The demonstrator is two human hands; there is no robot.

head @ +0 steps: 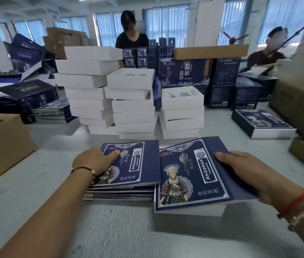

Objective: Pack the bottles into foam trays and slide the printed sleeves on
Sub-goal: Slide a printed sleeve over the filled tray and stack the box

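Right at the near edge of the grey table point(36, 211) lies a white foam tray point(190, 210) wearing a dark blue printed sleeve point(192, 175), the costumed figure on its cover facing up. The right hand point(249, 174) lies along the sleeve's right edge, fingers fairly straight on top and pointing left; whether the thumb is tucked beneath that lifted edge I cannot tell. Just beside it on the left, edges touching, sits a stack of flat sleeves point(125, 181) with the same print. The left hand point(93, 161) rests on the top of that stack near its left side, fingers loosely bent and pressing down, not pinching anything that I can see.

Behind these, in the middle of the table, rise three leaning towers of white trays point(134, 108), some of the top ones showing cut-out pockets. Further back stand dark blue printed cartons point(184, 73) with a long brown cardboard strip point(210, 51) laid across them. An open cardboard box point(4, 144) sits at the left, and a finished sleeved box point(262, 121) lies at the right. Two other people stand across the table, one in a black top point(131, 40).
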